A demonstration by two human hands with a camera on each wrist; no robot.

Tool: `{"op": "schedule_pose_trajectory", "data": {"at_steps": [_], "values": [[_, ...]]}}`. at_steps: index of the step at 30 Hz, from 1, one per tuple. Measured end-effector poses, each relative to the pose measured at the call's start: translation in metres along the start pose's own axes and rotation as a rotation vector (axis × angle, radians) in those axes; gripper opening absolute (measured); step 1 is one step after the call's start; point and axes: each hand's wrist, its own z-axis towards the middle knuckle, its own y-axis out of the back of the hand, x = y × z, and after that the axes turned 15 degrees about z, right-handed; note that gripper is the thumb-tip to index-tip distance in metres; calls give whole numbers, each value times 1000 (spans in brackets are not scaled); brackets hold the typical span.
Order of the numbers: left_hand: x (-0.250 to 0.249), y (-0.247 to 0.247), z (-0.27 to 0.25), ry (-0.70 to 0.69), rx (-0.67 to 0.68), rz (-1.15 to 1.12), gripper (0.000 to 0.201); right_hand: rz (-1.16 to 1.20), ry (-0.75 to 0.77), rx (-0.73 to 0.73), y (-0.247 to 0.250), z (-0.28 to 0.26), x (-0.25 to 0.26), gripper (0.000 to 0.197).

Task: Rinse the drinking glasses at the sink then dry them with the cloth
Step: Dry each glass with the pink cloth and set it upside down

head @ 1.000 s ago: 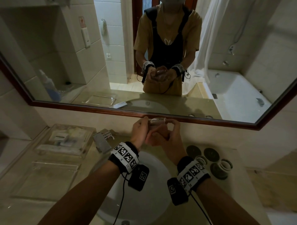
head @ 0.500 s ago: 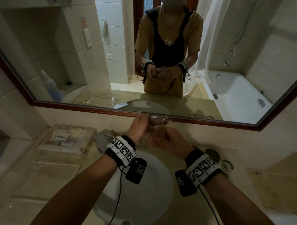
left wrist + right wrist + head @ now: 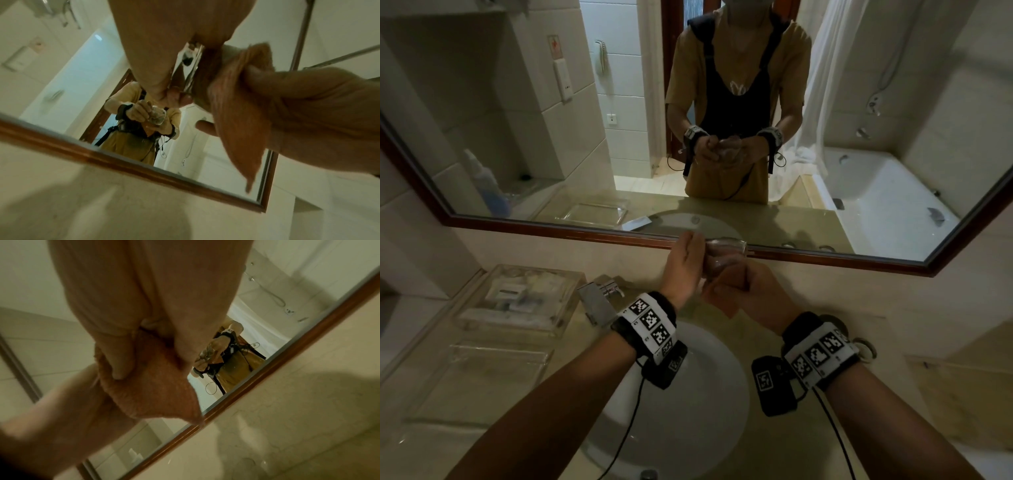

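Mid-frame, above the sink, left hand is curled round a clear glass. Right hand pinches an orange cloth bunched against the glass's lower side. Faucet sits left of the hands, mirror behind.

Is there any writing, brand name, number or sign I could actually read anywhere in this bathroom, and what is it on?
No words or numbers can be read.
Left wristband: black and white square code patterns, no letters.
Right wristband: the same kind of patterns.
Wall sign in the mirror: a red mark, too blurred to read.
Packets in the clear tray: print too small to read.
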Motion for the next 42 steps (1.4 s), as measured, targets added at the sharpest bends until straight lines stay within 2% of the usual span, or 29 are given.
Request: {"op": "schedule_pose_trajectory", "data": {"at_steps": [3, 7, 11, 13, 17, 22, 24, 27, 29, 31, 32, 35, 36, 38, 39, 42], "values": [[-6, 6, 9, 107, 97, 13, 32, -73, 51, 6, 2, 2, 0, 35], [-1, 11, 15, 249, 243, -108, 34, -226, 62, 42, 7, 6, 9, 42], [4, 9, 16, 278, 237, -203, 35, -183, 19, 129, 7, 10, 20, 36], [3, 5, 15, 255, 204, -204, 33, -183, 46, 122, 9, 12, 20, 33], [1, -5, 9, 112, 48, -131, 30, -100, 66, 18, 7, 14, 16, 28], [7, -9, 0, -251, -145, 42, 31, -17, 60, -77, 12, 18, 8, 10], [9, -8, 0, -362, -202, 112, 35, 64, 32, -70, 11, 18, 6, 12], [16, -2, 3, -465, -188, 172, 36, 154, 22, -26, 8, 14, 9, 20], [19, 5, 5, -501, -102, 237, 32, 135, 20, -17, 11, 13, 9, 27], [16, 12, 10, -452, 28, 213, 26, 96, 12, -19, 17, 12, 8, 30], [14, 14, 15, -367, 97, 182, 25, 84, 7, -17, 19, 12, 8, 32], [7, 14, 27, 69, 370, -14, 37, 84, -13, 5, 21, 10, 3, 38], [4, 12, 27, 171, 405, -62, 40, 80, -13, 11, 21, 10, 1, 36], [2, 6, 23, 237, 329, -54, 39, 76, -26, 10, 20, 10, 0, 31], [4, 3, 19, 188, 265, -23, 39, 74, -41, 3, 20, 10, -1, 30], [8, -2, 9, -174, 77, 147, 40, 106, -87, -21, 19, 8, -2, 24]]}}
